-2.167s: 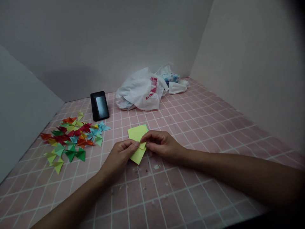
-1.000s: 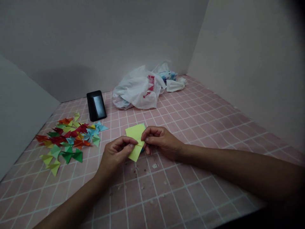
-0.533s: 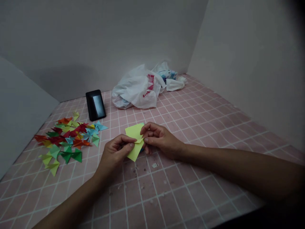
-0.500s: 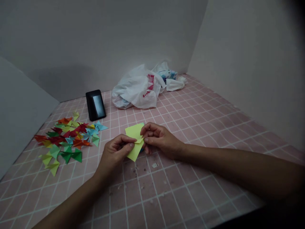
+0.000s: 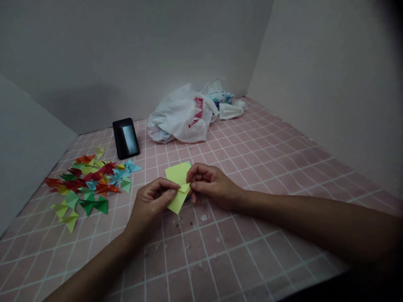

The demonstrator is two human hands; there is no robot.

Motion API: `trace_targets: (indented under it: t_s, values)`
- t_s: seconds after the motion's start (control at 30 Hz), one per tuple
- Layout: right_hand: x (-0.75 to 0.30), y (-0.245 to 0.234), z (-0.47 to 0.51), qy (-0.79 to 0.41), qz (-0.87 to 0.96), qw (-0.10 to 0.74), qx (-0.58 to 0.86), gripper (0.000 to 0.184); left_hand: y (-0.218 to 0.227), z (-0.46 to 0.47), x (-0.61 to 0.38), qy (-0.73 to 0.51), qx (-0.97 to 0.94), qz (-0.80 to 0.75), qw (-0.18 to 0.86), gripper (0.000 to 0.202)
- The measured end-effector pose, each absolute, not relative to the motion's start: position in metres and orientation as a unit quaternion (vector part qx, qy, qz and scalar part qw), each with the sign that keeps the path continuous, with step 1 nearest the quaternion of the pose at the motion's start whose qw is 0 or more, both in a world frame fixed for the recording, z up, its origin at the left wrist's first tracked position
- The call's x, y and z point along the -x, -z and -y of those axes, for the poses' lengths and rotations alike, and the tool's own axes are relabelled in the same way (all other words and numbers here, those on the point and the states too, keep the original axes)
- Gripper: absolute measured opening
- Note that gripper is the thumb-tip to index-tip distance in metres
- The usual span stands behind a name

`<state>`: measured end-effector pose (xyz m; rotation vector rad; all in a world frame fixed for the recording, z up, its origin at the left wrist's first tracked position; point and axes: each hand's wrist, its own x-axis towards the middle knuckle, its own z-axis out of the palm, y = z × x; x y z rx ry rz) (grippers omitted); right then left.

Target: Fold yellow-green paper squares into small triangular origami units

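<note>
Reading my feed left to right, and placing everything from the yellow-green paper square [image 5: 176, 174]: well left of it, a loose scatter of folded origami triangles [image 5: 88, 180] in red, green, yellow and blue lies on the pink grid-tiled surface [image 5: 252, 251]. Up and to the left of the square, a black phone [image 5: 126, 138] stands tilted back, its screen catching a pale reflection.

At the square itself, my view shows the left hand [image 5: 149, 201] curled, not spread, with the thumb and fingers pinching the near left part of the paper. The right hand [image 5: 210, 184] is also curled, pinching the paper's right side between thumb and forefinger. The square is held just above the tiles between the two hands, turned corner-down. What has just changed is small: a small triangular flap [image 5: 184, 188] now stands out clearly at the middle of the square, between the hands.

A sliver of blue shows behind the paper's right edge, but the light is too dim for me to say what it is. Farther back and to the right of the square sit a white plastic bag [image 5: 179, 119] with red print and a crumpled white tissue [image 5: 231, 111].
</note>
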<state>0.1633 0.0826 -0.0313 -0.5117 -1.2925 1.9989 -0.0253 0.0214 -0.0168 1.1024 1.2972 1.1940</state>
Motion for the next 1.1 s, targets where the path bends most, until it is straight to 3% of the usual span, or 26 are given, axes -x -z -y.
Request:
trace_targets:
  t_s: [0.7,1.1]
  values:
    - [-0.162,0.030,-0.081,-0.765,0.484,0.358,0.229,0.012,0.018,-0.020,0.026,-0.502,-0.450,-0.530,0.514,0.006]
    - [-0.162,0.034,-0.084,-0.785,0.481,0.340,0.192,0.015,0.009,-0.019,0.025,-0.452,-0.593,-0.557,0.367,0.007]
